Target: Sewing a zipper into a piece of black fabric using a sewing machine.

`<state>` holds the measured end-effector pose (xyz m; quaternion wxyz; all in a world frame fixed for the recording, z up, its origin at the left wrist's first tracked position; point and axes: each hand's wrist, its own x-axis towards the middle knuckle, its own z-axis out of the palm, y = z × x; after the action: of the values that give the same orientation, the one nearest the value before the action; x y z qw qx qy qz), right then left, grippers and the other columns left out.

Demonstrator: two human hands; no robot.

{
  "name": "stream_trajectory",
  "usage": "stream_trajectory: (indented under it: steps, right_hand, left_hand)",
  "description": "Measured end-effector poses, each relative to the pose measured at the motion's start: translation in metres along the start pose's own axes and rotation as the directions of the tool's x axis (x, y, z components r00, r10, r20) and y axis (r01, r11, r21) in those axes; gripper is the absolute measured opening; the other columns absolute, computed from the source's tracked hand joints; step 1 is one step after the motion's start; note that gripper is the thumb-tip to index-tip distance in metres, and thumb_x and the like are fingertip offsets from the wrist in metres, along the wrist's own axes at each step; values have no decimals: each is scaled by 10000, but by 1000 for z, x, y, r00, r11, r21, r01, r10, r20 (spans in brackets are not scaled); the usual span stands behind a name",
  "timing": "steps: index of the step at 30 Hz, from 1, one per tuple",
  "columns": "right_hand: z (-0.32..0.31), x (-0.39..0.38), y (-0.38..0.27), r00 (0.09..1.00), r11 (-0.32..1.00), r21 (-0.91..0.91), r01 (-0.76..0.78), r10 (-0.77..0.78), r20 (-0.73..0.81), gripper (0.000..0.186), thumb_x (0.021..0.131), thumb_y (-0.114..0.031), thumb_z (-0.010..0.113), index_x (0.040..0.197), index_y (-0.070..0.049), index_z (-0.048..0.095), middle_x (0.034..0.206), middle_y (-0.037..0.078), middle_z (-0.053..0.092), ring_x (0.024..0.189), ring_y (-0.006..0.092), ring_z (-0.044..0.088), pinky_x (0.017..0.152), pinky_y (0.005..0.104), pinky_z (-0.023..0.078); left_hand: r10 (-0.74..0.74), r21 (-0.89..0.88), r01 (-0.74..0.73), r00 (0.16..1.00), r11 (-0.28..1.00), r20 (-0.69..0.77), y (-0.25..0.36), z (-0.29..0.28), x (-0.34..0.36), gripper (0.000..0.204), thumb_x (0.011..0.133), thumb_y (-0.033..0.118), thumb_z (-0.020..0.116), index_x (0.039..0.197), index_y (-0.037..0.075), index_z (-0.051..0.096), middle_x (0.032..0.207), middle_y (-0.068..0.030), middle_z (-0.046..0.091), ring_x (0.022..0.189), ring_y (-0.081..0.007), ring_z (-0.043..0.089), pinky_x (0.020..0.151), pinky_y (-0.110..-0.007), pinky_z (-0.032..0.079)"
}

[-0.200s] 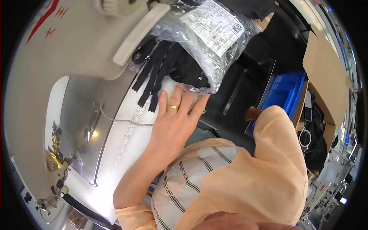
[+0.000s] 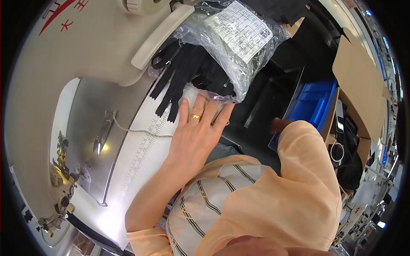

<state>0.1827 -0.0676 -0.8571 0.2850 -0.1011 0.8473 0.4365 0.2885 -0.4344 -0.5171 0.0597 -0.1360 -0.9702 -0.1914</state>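
Observation:
My left hand [image 2: 196,128], with a gold ring, lies with its fingers stretched out and slightly apart at the mouth of a clear plastic bag [image 2: 267,55]. Its fingertips touch or reach just under the bag's edge. Black zippers [image 2: 177,85] with metal teeth spill from the bag onto the white table, beside a printed ruler scale [image 2: 147,147]. My right arm [image 2: 305,145], in a peach sleeve, reaches over the dark drawer area on the right. Only a shadowed bit of my right hand [image 2: 278,125] shows past the sleeve; its fingers are hidden.
A beige sewing machine [image 2: 94,47] stands on the left, its lit needle area low down. A grey cord [image 2: 145,133] crosses the table toward my left hand. On the right are a blue tray [image 2: 314,102] and an open cardboard box [image 2: 358,81] holding dark items.
The whole view has shifted slightly. My left hand stays at the bag's mouth, and my right arm still reaches to the right, almost unchanged.

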Motion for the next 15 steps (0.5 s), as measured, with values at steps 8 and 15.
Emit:
stream_trajectory:
  steps: [8,15]
  right_hand:
    - [-58,-16,-61,937,955,107,-278,294,-188,268,899,-268,496,1050,-108,648,1019,108,645,903,311,626,781,525,468]
    - [-99,-4,-97,733,792,192,-579,609,-303,259,897,-273,495,1025,-110,650,993,105,646,870,306,628,766,522,465]
  left_hand:
    - [73,105,-76,997,992,32,19,-4,4,558,775,85,594,1319,77,469,1244,-125,484,1254,-343,407,1008,-563,336]
    - [54,7,-55,994,998,91,32,-14,2,555,803,95,568,1342,109,435,1263,-111,446,1282,-336,376,1016,-563,319]
